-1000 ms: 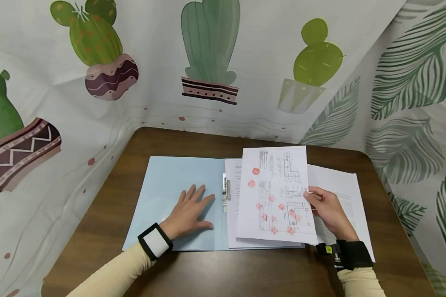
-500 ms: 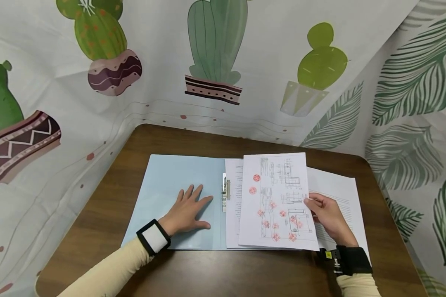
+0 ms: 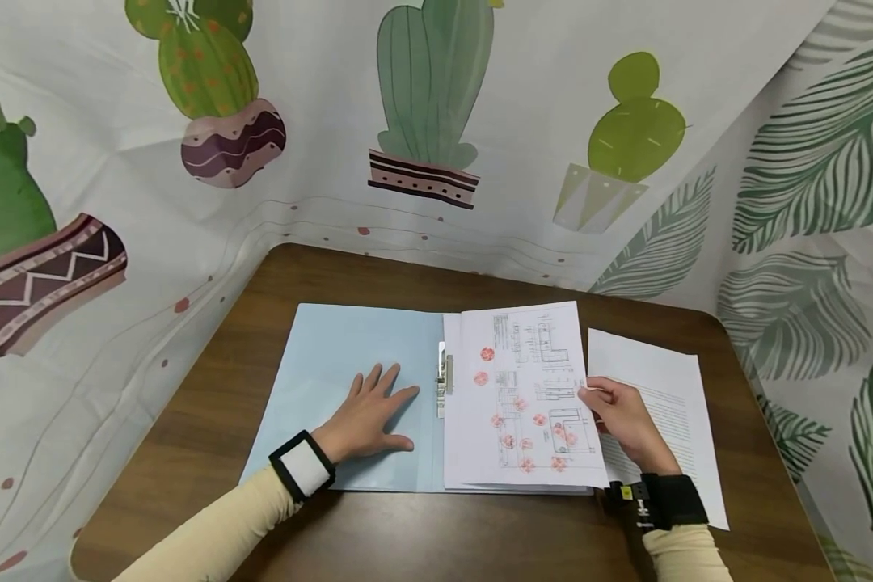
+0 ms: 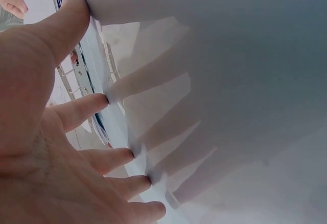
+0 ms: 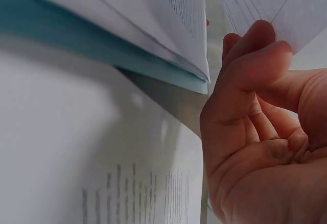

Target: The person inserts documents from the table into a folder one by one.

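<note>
A light blue file folder (image 3: 356, 339) lies open on the table, its metal clip (image 3: 444, 380) along the spine. My left hand (image 3: 371, 416) rests on the inside of the left cover, fingers spread straight; the left wrist view shows the fingertips (image 4: 104, 100) against the blue surface. With thumb and fingers, my right hand (image 3: 626, 416) pinches the right edge of a sheet with line drawings and red stamps (image 3: 531, 380). That sheet lies over the stack of papers (image 3: 453, 323) on the folder's right side, covering most of it. Its left edge stops short of the clip.
To the right, a printed text sheet (image 3: 647, 364) lies on the brown wooden table (image 3: 436, 537), partly under my right hand. A fabric backdrop (image 3: 320, 121) with cacti and leaves hangs behind the table and along its sides.
My right hand has moved left with the stamped sheet, lining it up more closely with the stack. A strip of table now shows beside the text sheet. The left hand stays put.
</note>
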Demonstrator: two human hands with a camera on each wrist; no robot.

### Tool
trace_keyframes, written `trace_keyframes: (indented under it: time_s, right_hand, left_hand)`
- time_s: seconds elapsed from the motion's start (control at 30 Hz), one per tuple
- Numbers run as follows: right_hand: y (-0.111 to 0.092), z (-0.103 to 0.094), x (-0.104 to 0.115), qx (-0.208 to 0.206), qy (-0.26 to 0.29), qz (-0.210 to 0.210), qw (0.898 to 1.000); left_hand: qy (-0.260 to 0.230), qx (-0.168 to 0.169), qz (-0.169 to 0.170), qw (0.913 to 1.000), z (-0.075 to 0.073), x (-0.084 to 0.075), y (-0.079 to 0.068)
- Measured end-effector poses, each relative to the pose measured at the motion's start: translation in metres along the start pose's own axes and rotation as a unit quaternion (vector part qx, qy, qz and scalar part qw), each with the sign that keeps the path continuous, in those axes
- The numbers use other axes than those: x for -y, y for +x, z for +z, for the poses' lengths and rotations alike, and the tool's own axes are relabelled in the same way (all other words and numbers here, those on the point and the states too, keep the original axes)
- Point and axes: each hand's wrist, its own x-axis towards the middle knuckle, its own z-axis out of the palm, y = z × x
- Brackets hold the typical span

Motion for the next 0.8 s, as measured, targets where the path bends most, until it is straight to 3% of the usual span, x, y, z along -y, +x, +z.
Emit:
trace_keyframes:
  time_s: [0.8]
  right_hand:
    - [0.011,0.018,0.0,0.005,-0.027,-0.001,1.0]
  left_hand:
    - [-0.012,0.009,-0.011,0.9998,0.002,0.001,0.002]
